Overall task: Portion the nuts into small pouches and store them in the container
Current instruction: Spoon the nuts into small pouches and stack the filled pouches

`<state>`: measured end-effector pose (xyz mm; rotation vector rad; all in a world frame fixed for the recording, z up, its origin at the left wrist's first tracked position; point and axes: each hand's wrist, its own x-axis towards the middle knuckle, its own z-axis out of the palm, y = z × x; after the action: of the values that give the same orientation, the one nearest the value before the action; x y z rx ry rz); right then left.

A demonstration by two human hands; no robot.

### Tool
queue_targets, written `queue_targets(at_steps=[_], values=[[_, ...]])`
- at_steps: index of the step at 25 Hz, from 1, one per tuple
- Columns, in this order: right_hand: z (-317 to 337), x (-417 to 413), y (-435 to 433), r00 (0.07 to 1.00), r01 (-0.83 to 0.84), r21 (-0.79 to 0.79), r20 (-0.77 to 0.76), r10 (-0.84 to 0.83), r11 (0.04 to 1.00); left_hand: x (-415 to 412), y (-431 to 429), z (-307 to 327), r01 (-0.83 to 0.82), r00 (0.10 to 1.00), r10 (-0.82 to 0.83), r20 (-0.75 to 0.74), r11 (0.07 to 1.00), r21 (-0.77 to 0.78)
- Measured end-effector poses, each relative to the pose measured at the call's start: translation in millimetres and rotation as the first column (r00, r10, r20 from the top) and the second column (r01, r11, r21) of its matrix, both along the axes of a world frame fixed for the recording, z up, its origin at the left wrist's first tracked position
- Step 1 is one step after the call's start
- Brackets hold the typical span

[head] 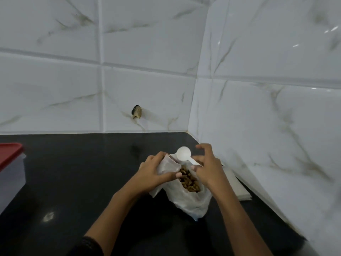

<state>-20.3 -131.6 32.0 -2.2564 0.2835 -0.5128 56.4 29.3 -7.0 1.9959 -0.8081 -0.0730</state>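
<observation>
The container (11, 174) with its red lid runs off the left edge. The left hand (153, 174) covers much of the small pouch (168, 164); the right hand (208, 167) hides the scoop (183, 153) handle's end and part of the pouch stack (238, 185).

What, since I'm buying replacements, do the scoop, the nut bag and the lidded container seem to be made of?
Scoop: white plastic, matte, seemingly moulded in one piece. Bag: thin translucent plastic film, crinkled, nuts visible inside. Container: probably frosted plastic, cloudy walls; lid opaque red, likely plastic too.
</observation>
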Motion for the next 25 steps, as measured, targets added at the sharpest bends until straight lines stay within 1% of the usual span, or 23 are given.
queue_targets(at_steps=[2,4,6,8,11,14,16,17,18,19,21,22,25], values=[[-11,-2,-17,0.993,0.08,-0.077,-0.077,-0.086,0.994,-1,-10,5,-0.068,0.995,0.061,0.075,0.993,0.095],[-25,2,-23,0.982,0.108,-0.134,-0.137,-0.127,0.985,2,-9,6,-0.116,0.991,0.104,0.084,0.98,0.159],[-33,8,-23,0.986,0.112,-0.15,-0.108,-0.129,0.982,11,-3,2,-0.097,0.995,0.09,0.046,0.979,0.178],[-33,21,-19,0.987,0.128,-0.242,-0.064,-0.148,0.962,17,1,-1,-0.073,0.997,0.072,0.014,0.979,0.188],[-31,40,-12,0.986,0.147,-0.384,-0.021,-0.168,0.912,23,1,-5,-0.075,0.996,0.08,-0.03,0.986,0.15],[-24,38,-11,0.981,0.176,-0.529,0.028,-0.191,0.83,30,1,-6,-0.013,0.999,0.02,-0.048,0.99,0.144],[-18,28,-12,0.98,0.187,-0.643,0.066,-0.189,0.742,36,1,-8,0.035,0.995,-0.025,-0.094,0.995,0.098],[-17,25,-12,0.979,0.186,-0.703,0.075,-0.188,0.686,38,-1,-10,0.025,0.994,-0.017,-0.109,0.997,0.073],[-16,24,-10,0.981,0.169,-0.741,0.061,-0.186,0.65,39,-2,-11,-0.006,0.995,0.014,-0.102,0.997,0.081],[-15,25,-7,0.983,0.15,-0.756,0.046,-0.177,0.637,37,-4,-12,-0.042,0.994,0.053,-0.095,0.992,0.121],[-16,26,0,0.989,0.092,-0.751,-0.008,-0.148,0.653,36,-5,-15,-0.088,0.989,0.111,-0.093,0.971,0.223],[-17,25,2,0.992,0.065,-0.746,-0.023,-0.123,0.662,35,-6,-14,-0.08,0.988,0.108,-0.111,0.969,0.232],[-20,31,1,0.998,0.013,-0.745,-0.026,-0.048,0.667,33,-2,-11,0.029,0.973,-0.006,-0.231,0.995,0.096]])
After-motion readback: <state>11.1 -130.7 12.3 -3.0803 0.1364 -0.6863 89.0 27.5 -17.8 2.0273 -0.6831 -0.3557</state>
